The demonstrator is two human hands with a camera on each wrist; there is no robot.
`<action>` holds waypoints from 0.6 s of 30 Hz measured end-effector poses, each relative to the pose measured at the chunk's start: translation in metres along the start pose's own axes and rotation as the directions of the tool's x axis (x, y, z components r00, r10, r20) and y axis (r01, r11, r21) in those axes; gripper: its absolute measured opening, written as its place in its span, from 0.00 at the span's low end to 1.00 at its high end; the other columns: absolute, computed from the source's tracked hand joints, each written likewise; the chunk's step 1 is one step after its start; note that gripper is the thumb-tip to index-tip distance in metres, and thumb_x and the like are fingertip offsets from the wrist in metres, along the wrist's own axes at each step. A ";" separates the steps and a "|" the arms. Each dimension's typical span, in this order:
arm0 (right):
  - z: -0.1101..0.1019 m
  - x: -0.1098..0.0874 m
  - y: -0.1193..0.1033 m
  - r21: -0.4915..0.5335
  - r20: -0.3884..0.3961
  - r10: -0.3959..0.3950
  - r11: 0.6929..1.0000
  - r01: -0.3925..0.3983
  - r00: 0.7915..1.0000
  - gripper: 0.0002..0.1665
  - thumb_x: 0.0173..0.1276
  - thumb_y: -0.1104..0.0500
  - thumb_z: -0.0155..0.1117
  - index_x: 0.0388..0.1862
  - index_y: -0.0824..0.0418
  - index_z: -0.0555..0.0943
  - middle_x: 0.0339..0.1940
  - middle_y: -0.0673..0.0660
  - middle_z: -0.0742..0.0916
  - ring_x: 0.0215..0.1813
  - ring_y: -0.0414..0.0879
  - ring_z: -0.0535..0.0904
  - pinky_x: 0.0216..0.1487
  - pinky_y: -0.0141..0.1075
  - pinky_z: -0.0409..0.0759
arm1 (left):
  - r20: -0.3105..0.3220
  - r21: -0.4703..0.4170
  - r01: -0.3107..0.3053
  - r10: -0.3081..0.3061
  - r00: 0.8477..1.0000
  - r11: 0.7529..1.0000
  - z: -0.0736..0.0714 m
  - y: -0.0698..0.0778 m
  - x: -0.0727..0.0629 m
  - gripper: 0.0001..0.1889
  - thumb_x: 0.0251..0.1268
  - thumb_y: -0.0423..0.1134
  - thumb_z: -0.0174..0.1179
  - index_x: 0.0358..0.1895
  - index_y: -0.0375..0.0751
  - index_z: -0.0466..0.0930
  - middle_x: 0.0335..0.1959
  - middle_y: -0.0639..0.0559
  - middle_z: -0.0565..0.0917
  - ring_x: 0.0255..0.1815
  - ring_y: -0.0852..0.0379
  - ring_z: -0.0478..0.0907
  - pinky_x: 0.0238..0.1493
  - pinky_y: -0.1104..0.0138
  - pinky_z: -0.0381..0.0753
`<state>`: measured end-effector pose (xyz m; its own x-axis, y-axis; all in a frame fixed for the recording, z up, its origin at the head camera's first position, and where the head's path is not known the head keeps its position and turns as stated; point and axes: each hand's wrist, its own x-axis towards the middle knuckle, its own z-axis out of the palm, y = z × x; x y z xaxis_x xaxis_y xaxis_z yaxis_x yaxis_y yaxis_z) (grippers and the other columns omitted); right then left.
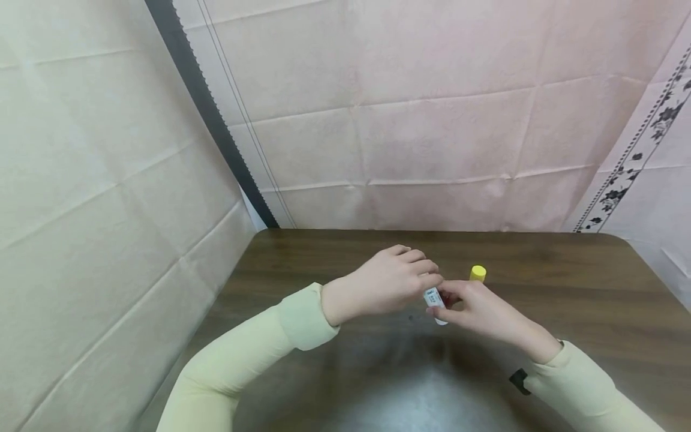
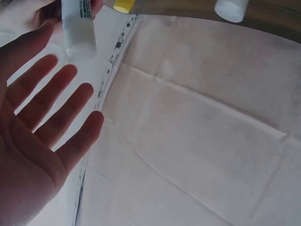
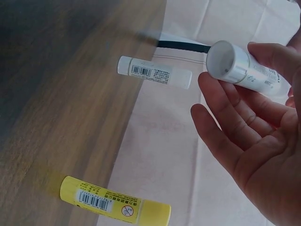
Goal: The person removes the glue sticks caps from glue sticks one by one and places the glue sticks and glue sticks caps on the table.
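Note:
My right hand point(image 1: 475, 309) pinches a white glue stick point(image 1: 433, 297) between thumb and fingers, tilted over the table. In the right wrist view the hollow base end of this glue stick point(image 3: 251, 73) faces the camera. The left hand point(image 1: 388, 279) reaches over its top end. Seen from the left wrist, the left fingers point(image 2: 77, 96) are spread and fairly straight, close by the stick's clear cap point(image 2: 81, 49). A second white glue stick point(image 3: 153, 72) stands on the table, hidden behind the left hand in the head view. A yellow glue stick point(image 1: 477, 274) stands beyond the right hand.
The brown wooden table point(image 1: 324, 372) has rounded far corners. Pale creased cloth point(image 1: 432, 138) hangs behind it and along the left side point(image 1: 108, 240). A small dark object point(image 1: 520, 381) shows at the right sleeve.

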<state>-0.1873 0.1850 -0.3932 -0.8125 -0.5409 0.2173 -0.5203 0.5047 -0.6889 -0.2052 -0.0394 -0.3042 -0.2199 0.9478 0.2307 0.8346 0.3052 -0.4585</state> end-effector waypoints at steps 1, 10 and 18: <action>0.000 0.000 0.000 -0.002 0.000 -0.004 1.000 0.004 1.000 0.08 0.70 0.48 0.69 0.43 0.48 0.82 0.32 0.43 0.88 0.33 0.36 0.83 0.37 0.34 0.82 | 0.015 0.013 -0.007 0.006 1.000 1.000 0.000 0.001 0.001 0.13 0.67 0.43 0.67 0.53 0.54 0.86 0.52 0.62 0.85 0.54 0.60 0.80 0.56 0.65 0.77; 0.004 -0.003 0.000 -0.023 0.021 -0.030 0.999 0.031 0.999 0.07 0.68 0.50 0.71 0.41 0.48 0.82 0.28 0.39 0.84 0.30 0.36 0.80 0.33 0.32 0.79 | 0.118 0.069 -0.041 0.033 0.993 0.997 0.008 0.005 0.004 0.09 0.68 0.42 0.67 0.50 0.56 0.85 0.45 0.63 0.85 0.48 0.61 0.80 0.50 0.66 0.78; 0.007 -0.004 0.000 -0.007 0.040 -0.034 0.999 0.034 0.999 0.13 0.68 0.45 0.71 0.42 0.51 0.83 0.29 0.40 0.85 0.30 0.36 0.80 0.33 0.34 0.81 | 0.185 0.029 -0.066 0.059 0.981 0.997 0.008 0.006 0.002 0.10 0.68 0.34 0.65 0.49 0.51 0.84 0.42 0.60 0.83 0.42 0.61 0.78 0.46 0.71 0.77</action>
<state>-0.1822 0.1821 -0.3989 -0.7833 -0.5843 0.2122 -0.5495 0.4910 -0.6760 -0.2048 -0.0350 -0.3132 -0.2593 0.9649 0.0405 0.8322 0.2446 -0.4976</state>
